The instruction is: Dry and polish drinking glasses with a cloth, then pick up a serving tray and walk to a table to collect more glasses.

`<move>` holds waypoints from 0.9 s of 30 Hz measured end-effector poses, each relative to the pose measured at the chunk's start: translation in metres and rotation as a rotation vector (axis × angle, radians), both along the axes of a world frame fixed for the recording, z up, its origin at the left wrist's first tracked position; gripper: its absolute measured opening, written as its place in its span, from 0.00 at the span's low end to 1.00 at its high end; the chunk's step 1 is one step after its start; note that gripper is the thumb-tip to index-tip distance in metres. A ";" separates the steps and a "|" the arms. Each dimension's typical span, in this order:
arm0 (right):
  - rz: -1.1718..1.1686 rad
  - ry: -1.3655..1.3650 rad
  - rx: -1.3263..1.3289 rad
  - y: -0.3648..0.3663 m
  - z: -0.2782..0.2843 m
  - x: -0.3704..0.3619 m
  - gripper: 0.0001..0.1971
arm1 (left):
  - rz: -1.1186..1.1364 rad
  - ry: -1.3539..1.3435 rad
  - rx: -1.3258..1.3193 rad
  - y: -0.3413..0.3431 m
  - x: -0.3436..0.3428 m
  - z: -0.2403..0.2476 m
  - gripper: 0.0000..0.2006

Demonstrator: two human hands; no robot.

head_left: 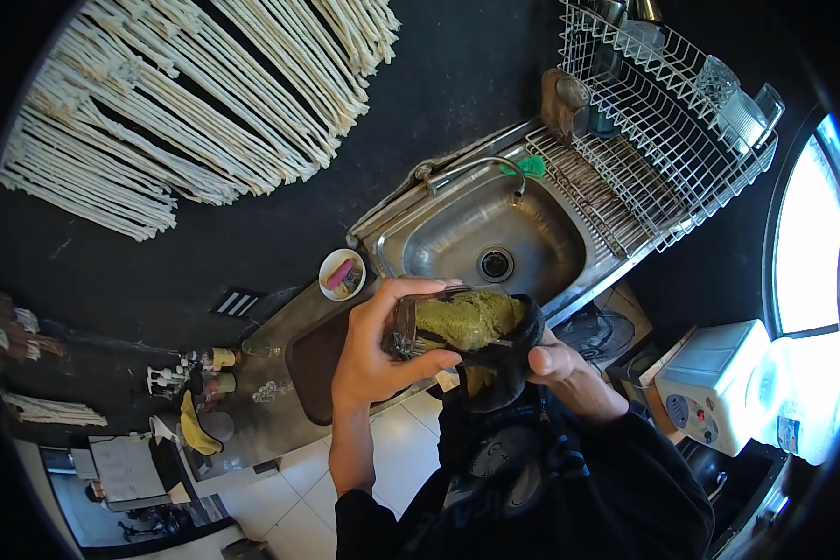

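Observation:
In front of my chest, my left hand (378, 350) wraps round a clear drinking glass (404, 327) lying on its side, thumb below and fingers above. An olive-green cloth (467, 319) is stuffed inside it. The cloth's dark part (506, 383) hangs out of the glass's mouth, with another olive patch below. My right hand (558, 362) grips this dark part at the mouth; some of its fingers are hidden behind it. Glass and cloth are held up just on the near side of a steel sink (439, 233).
A curved tap (481, 166) reaches over the sink, with a green scrubber (525, 167) behind. A white wire dish rack (644, 121) with glasses stands at the right. Left of the sink sits a white bowl (325, 271) with sponges. Further left lie bottles (217, 359) and a yellow cloth (196, 429).

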State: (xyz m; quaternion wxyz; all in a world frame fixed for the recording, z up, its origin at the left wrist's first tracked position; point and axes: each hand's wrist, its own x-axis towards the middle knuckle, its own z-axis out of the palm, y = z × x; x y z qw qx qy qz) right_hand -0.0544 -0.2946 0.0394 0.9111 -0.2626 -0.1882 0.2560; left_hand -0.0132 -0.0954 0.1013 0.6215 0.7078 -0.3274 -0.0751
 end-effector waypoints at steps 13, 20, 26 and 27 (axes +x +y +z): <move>-0.170 -0.579 -0.510 0.010 0.028 0.005 0.43 | 0.079 0.200 -0.103 0.006 -0.002 -0.001 0.32; 0.011 -0.384 -0.425 -0.001 0.021 -0.001 0.46 | 0.158 0.165 0.053 -0.003 -0.009 0.007 0.25; 0.072 -0.344 -0.192 -0.003 0.004 -0.001 0.45 | -0.056 0.023 0.035 0.003 0.001 0.008 0.32; 0.093 -0.366 -0.182 -0.004 0.003 -0.002 0.45 | -0.127 0.076 -0.079 0.003 0.002 0.003 0.34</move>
